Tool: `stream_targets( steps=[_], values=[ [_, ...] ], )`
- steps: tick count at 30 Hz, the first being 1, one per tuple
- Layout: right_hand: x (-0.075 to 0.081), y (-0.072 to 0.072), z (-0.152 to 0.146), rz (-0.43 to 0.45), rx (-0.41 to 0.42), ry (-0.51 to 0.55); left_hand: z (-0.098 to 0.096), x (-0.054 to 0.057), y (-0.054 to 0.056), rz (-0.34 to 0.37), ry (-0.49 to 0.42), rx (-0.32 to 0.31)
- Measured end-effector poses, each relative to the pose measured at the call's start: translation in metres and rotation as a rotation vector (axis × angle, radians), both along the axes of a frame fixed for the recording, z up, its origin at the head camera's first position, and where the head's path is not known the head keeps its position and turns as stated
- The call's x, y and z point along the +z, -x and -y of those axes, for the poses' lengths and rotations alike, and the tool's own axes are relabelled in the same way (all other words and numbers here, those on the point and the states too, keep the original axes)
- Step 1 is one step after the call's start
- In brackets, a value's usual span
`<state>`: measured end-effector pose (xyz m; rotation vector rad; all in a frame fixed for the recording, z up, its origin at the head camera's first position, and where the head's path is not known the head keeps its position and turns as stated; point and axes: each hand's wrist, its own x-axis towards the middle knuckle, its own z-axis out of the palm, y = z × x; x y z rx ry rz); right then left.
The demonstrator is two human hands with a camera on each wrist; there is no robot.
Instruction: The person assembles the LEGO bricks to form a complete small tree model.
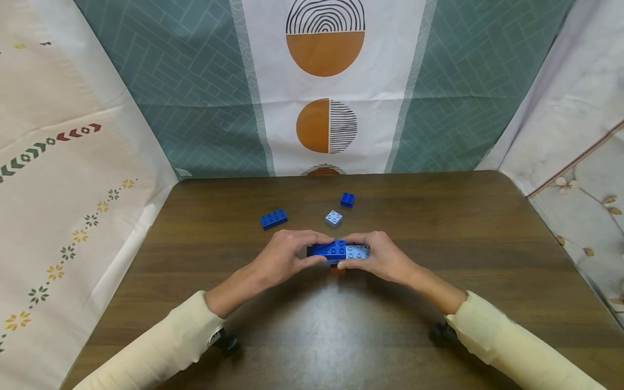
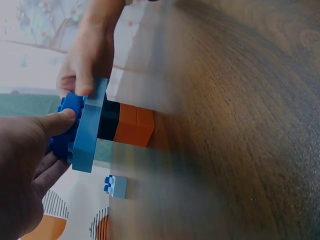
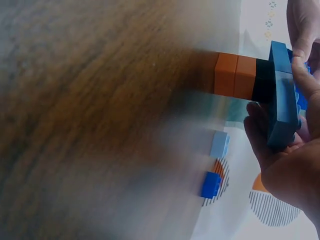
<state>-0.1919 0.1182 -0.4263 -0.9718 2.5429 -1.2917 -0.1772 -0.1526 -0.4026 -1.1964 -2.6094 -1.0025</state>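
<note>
A small tower of toy building bricks stands on the wooden table between the two hands. Two orange bricks [image 2: 134, 125] are stacked at its foot, under a dark brick [image 3: 263, 80]. Across the top lie light blue bricks [image 2: 86, 142], reaching out to both sides. On them, toward the left, sits a blue brick [image 1: 333, 248], which my left hand [image 1: 287, 254] pinches between thumb and fingers. My right hand [image 1: 382, 255] grips the right-hand light blue brick [image 1: 358, 251], thumb on the near side and fingers behind. The fingertips of both hands meet close together near the middle.
Behind the tower lie a long blue brick [image 1: 274, 219], a small light blue brick [image 1: 333, 218] and a small blue brick [image 1: 348, 199]. The brown wooden table [image 1: 439, 216] ends at a patterned cloth [image 1: 195, 108] hanging along the back, with more cloth at both sides.
</note>
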Motion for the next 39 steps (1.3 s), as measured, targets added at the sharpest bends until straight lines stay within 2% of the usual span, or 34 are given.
stream_targets(
  steps=[5, 8, 19, 28, 32, 37, 39],
  values=[
    [0.004, -0.004, -0.006, 0.038, -0.023, 0.156, -0.001, 0.001, 0.0, -0.019, 0.01, -0.006],
    [0.01, -0.006, -0.006, 0.049, -0.017, 0.199, -0.001, 0.002, 0.0, -0.024, 0.011, -0.008],
    [0.012, -0.006, -0.005, 0.052, -0.025, 0.151, -0.001, 0.001, 0.0, -0.031, 0.026, -0.005],
    [0.014, -0.005, -0.003, 0.035, -0.03, 0.124, 0.0, -0.002, 0.001, -0.026, 0.002, -0.009],
    [0.015, -0.006, -0.002, 0.035, -0.026, 0.129, 0.001, -0.005, 0.001, 0.016, -0.025, -0.013],
    [0.015, -0.006, -0.002, 0.03, -0.028, 0.121, 0.005, -0.013, 0.0, 0.146, -0.09, 0.007],
    [0.015, -0.006, -0.002, 0.033, -0.032, 0.114, 0.007, -0.017, 0.0, 0.178, -0.119, 0.019]
  ],
)
